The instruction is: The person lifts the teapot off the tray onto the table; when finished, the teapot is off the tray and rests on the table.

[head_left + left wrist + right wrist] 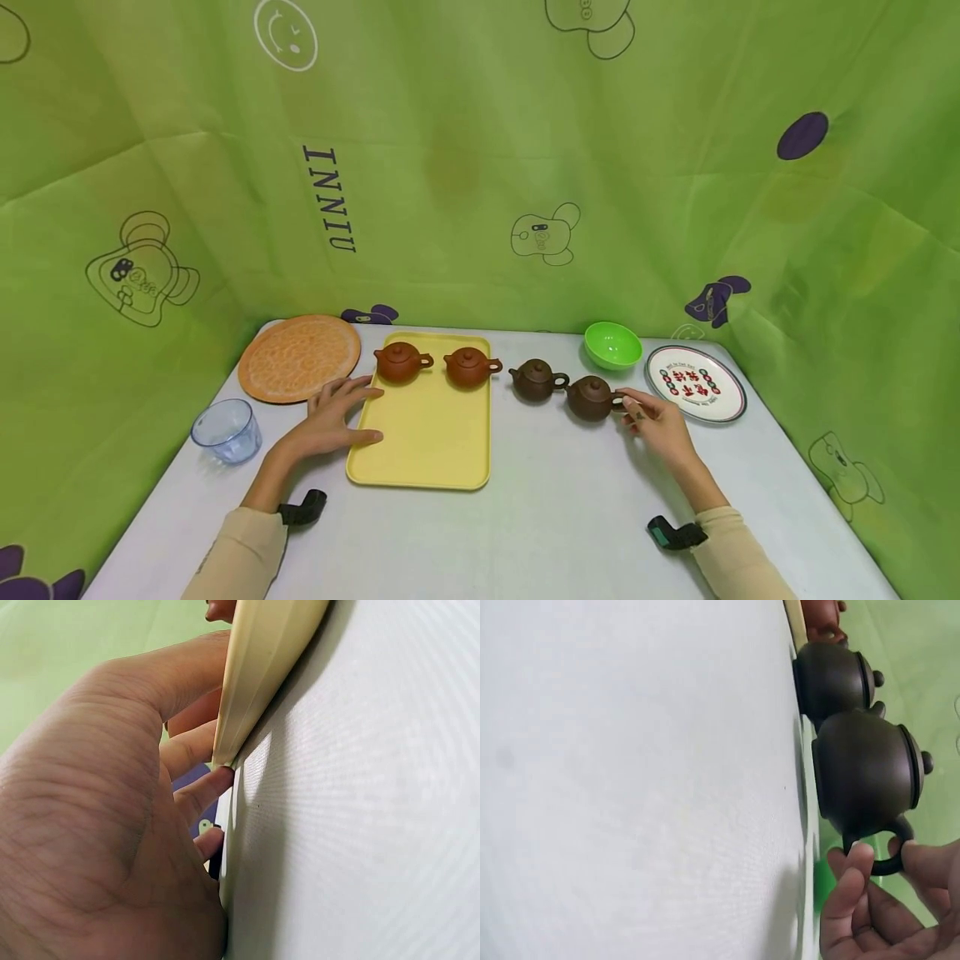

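My right hand (660,427) pinches the loop handle of a dark brown teapot (590,398) between thumb and fingers. In the right wrist view this teapot (870,772) has its lid on, and its spout points at a second dark brown teapot (534,381). My left hand (330,421) rests spread at the left rim of a yellow tray (427,442), thumb and a fingertip reaching over the edge. The left wrist view shows the tray's side wall (262,667) beside the fingers. Two reddish-brown teapots, one at left (400,363) and one at right (468,368), sit along the tray's far part.
An orange round mat (300,358) lies at the back left, with a clear bluish glass bowl (227,432) in front of it. Behind the dark teapots stands a green bowl (612,346). A white patterned plate (696,383) lies at the right. Green cloth walls enclose the white table.
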`<state>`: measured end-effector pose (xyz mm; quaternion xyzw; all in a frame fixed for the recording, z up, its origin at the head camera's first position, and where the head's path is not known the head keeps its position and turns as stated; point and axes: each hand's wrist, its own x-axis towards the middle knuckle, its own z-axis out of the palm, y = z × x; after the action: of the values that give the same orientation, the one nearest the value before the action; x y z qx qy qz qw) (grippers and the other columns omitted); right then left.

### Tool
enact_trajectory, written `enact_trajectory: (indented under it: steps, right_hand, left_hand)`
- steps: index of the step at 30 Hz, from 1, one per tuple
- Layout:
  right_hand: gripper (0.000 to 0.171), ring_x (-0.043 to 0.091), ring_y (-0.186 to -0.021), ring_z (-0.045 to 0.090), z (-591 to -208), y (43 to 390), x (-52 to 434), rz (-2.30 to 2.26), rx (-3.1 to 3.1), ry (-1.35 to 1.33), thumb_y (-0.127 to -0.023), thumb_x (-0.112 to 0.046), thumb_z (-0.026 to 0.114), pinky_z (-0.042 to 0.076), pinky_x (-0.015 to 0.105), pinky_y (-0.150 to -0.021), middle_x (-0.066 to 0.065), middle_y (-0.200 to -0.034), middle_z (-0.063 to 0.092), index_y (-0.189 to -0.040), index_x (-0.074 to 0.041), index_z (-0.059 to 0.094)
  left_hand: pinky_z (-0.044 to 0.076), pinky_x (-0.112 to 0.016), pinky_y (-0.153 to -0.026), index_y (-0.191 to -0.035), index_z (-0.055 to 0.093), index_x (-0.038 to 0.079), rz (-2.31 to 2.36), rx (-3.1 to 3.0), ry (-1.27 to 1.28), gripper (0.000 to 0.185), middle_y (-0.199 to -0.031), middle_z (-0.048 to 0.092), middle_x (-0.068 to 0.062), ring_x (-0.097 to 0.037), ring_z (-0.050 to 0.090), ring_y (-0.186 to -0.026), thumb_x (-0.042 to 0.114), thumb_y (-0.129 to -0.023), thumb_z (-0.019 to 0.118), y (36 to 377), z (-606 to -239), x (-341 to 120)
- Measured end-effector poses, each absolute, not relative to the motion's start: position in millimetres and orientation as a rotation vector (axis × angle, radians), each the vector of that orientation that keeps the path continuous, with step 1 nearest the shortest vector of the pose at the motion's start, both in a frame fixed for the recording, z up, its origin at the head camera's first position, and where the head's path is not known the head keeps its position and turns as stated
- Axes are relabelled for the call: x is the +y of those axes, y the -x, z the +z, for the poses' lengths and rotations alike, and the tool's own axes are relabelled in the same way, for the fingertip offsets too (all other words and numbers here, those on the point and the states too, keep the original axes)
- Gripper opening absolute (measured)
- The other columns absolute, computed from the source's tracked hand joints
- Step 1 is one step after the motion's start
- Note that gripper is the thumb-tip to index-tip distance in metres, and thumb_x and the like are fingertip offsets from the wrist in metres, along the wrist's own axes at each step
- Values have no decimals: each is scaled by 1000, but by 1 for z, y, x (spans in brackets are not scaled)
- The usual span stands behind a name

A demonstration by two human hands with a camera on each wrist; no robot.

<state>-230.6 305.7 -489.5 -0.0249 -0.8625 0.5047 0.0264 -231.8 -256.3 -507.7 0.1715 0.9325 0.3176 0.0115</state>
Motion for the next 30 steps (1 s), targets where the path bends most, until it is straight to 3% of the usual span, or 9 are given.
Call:
enact_trajectory:
  steps: [12,20,30]
  right_hand:
    - [39,6,-69,69,-494,240,312,1555,-2639,124,-110,-16,58,59,24,-66,22,-95,80,-144,2,63]
    - [40,3,-69,67,-498,246,315,1605,-2616,141,-110,-16,58,59,23,-65,12,-89,80,-145,3,61]
    - [42,1,-74,70,-495,250,316,1670,-2607,151,-110,-17,57,60,22,-69,12,-101,81,-148,2,59]
  left_hand:
    - [10,-76,-112,-147,61,12,982,2898,-524,76,-167,39,-24,-54,17,-153,47,-84,85,233,-507,-256]
    - [9,-77,-112,-147,61,12,968,2902,-520,75,-167,38,-24,-54,16,-154,47,-85,85,233,-508,-257]
    - [7,-77,-113,-147,61,12,977,2897,-516,76,-168,37,-23,-55,14,-155,47,-85,84,232,-507,-258]
